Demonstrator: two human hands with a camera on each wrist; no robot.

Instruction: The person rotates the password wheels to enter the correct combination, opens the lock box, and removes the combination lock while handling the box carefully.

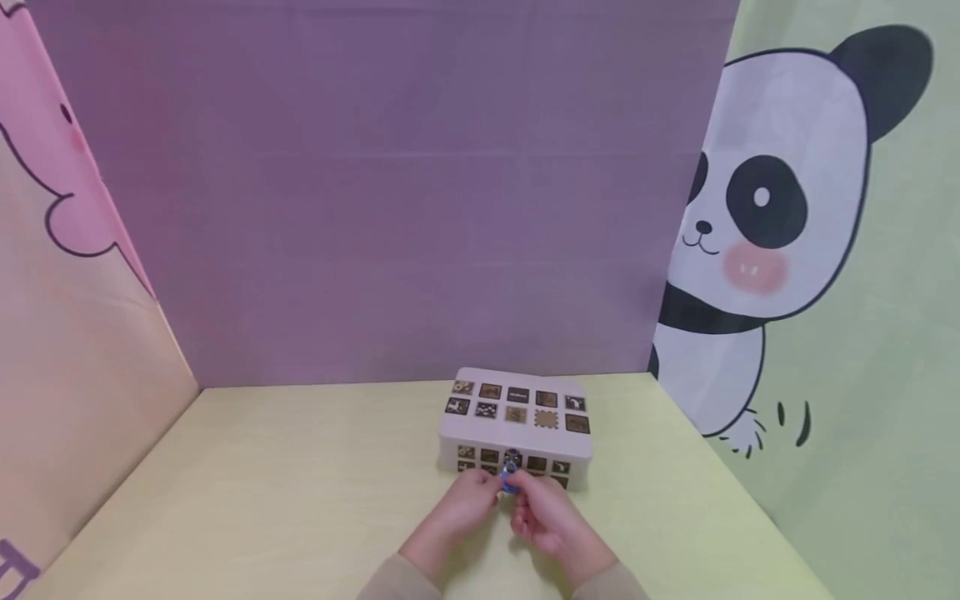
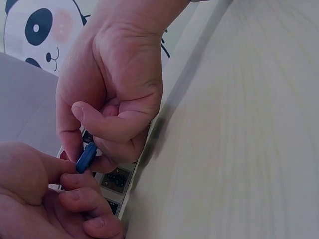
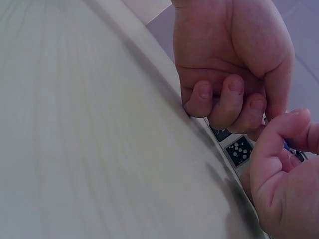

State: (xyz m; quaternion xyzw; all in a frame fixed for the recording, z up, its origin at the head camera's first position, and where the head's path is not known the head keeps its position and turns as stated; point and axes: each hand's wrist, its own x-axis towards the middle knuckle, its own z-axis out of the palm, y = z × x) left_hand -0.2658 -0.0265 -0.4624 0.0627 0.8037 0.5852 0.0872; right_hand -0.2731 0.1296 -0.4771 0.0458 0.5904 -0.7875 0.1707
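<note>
A white rectangular box with rows of dark square pictures lies shut on the table. At the latch in the middle of its front hangs a small blue padlock, its body showing between the fingertips in the left wrist view. My left hand pinches the padlock from the left with thumb and forefinger. From the right, my right hand grips it too, thumb on top and the other fingers curled. The fingers hide much of the padlock.
The pale wood-look table stretches out around the box. Behind it hangs a purple cloth backdrop. A side panel with a panda drawing stands at the right, and a panel with a pink cartoon figure at the left.
</note>
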